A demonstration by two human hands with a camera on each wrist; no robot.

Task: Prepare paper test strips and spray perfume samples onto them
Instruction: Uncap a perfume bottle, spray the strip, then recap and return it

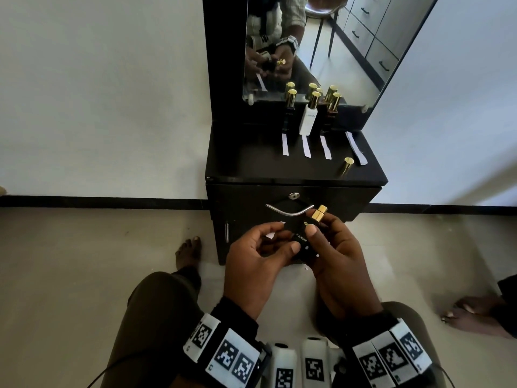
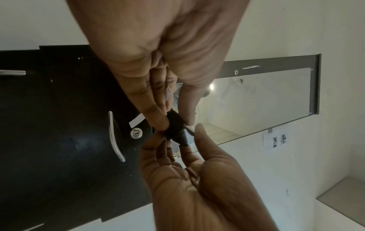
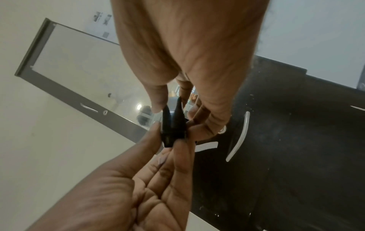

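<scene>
White walls and a pale tiled floor are framing a black dressing cabinet [image 1: 293, 169] with a tall mirror [image 1: 321, 51] standing at its back. Three capped perfume bottles are standing in a row at the foot of the mirror: a black one [image 1: 288, 113], a white one [image 1: 309, 116] and a dark brown one [image 1: 330, 113], each wearing a gold cap. Just in front of each bottle a white paper test strip is lying on the cabinet top: the left strip [image 1: 285, 145], the middle strip [image 1: 306, 147] and the right strip [image 1: 325, 147]. A spare strip [image 1: 355, 148] is lying farther right, with a loose gold cap [image 1: 347, 166] standing just beside its near end.

Below the cabinet top, in front of the drawer handle [image 1: 289, 210], both hands are meeting around an uncapped black perfume bottle [image 1: 303, 239], its gold spray nozzle [image 1: 319, 214] tilting up and to the right. The right hand [image 1: 341, 264] is gripping the bottle, thumb lying across its lettered face. The left hand [image 1: 257, 261] is touching the bottle's lower end with its thumb while its fingers are curling around a small white paper strip [image 1: 270, 235]; how firmly that strip is being pinched is hard to judge, since most of it is hidden. In the right wrist view the bottle's base [image 3: 173, 134] is sitting between the fingertips of both hands.
</scene>
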